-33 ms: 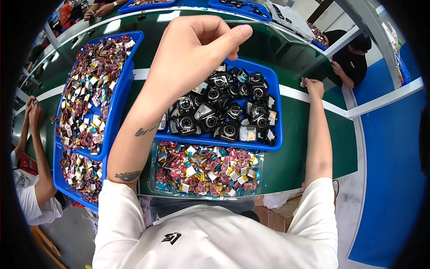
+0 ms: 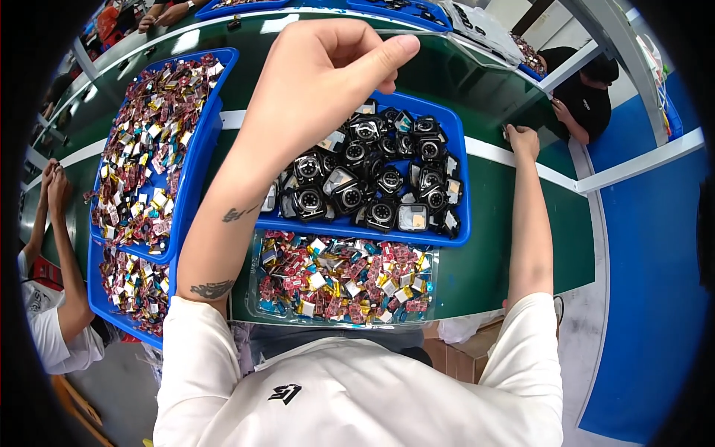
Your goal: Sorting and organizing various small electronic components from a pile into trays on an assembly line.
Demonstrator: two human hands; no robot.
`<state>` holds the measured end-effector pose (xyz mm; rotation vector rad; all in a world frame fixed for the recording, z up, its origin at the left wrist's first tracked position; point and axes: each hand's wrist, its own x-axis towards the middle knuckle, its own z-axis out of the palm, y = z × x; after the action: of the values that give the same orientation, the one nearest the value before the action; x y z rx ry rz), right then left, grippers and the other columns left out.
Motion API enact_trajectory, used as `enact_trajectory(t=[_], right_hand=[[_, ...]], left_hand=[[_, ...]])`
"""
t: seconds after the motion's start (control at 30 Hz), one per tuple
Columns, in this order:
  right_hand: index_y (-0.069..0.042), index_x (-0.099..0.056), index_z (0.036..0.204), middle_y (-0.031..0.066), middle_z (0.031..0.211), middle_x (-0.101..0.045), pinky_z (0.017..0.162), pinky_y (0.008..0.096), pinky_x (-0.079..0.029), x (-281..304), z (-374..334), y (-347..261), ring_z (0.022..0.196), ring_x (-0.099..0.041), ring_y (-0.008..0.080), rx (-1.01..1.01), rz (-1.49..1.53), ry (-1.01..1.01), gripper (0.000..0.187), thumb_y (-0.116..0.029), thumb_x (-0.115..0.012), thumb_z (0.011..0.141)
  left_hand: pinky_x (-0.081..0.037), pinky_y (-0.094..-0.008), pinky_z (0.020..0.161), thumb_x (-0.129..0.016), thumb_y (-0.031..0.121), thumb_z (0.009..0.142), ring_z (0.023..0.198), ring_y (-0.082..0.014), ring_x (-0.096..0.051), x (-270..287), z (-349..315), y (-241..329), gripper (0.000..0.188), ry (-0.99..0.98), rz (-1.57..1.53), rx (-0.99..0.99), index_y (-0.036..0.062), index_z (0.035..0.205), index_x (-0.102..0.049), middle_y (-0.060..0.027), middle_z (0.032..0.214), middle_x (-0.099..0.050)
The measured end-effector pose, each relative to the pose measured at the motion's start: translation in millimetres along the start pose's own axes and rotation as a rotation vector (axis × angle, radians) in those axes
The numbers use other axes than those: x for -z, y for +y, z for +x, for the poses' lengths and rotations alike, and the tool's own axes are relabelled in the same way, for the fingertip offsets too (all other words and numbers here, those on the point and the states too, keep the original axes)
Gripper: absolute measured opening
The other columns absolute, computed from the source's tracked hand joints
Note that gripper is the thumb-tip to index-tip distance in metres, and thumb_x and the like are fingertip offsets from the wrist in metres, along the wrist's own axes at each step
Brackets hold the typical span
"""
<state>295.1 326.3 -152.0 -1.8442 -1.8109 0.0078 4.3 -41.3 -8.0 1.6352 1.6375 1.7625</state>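
Note:
My left hand (image 2: 324, 74) is raised close to the camera above the bench, thumb pressed against curled fingers. What it holds, if anything, is hidden. Far out to the right, my right hand (image 2: 525, 141) has its fingers closed at the white strip of the bench. A small pale piece (image 2: 506, 132) shows at its fingertips, too small to name. Below my left hand is a blue tray (image 2: 463, 186) full of black smartwatch cases (image 2: 381, 214), partly covered by my forearm. Nearer my body, a clear plastic tray (image 2: 434, 290) holds small red, white and yellow electronic parts (image 2: 342, 283).
Two overlapping blue bins (image 2: 201, 179) with similar small parts stand left of my arm. A grey metal frame (image 2: 640, 162) edges the right side. Beyond it a co-worker in black (image 2: 585, 104) sits; another person's hands (image 2: 56, 182) show at left. More trays (image 2: 402, 16) line the far side.
My left hand has risen very slightly. My right hand has shifted a little upward, its fingers still closed. The trays are essentially unchanged.

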Motion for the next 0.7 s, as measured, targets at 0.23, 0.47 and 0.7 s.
enact_trajectory(t=[0.23,0.47,0.7], right_hand=[[-0.003,-0.072,0.085,0.009,0.092,-0.066,0.073,0.0293,-0.047,95,-146,-117,0.084,-0.061,0.0178,0.83,0.759,-0.467,0.017,-0.019,-0.069,0.08],[-0.007,-0.07,0.087,0.0096,0.129,-0.052,0.095,0.0415,-0.042,150,-272,-146,0.122,-0.045,0.0286,1.562,0.431,-0.812,0.017,-0.013,-0.071,0.071],[-0.002,-0.063,0.081,0.0143,0.104,-0.063,0.087,0.0383,-0.045,151,-262,-148,0.099,-0.058,0.0261,1.241,0.875,-1.041,0.008,-0.008,-0.068,0.079]], left_hand=[[-0.032,-0.0181,0.053,-0.065,0.032,0.088,0.06,-0.0006,-0.048,0,5,2,0.033,-0.006,0.026,-0.03,0.0042,0.07,-0.065,0.0024,0.065,-0.061],[-0.038,-0.02,0.054,-0.067,0.025,0.086,0.061,-0.005,-0.053,6,0,10,0.028,-0.138,-0.068,0.044,0.0015,0.071,-0.066,-0.0014,0.067,-0.063],[-0.037,-0.0198,0.056,-0.066,0.029,0.087,0.064,-0.003,-0.052,7,-2,3,0.03,-0.104,0.036,0.006,0.0027,0.073,-0.066,0.0007,0.068,-0.062]])
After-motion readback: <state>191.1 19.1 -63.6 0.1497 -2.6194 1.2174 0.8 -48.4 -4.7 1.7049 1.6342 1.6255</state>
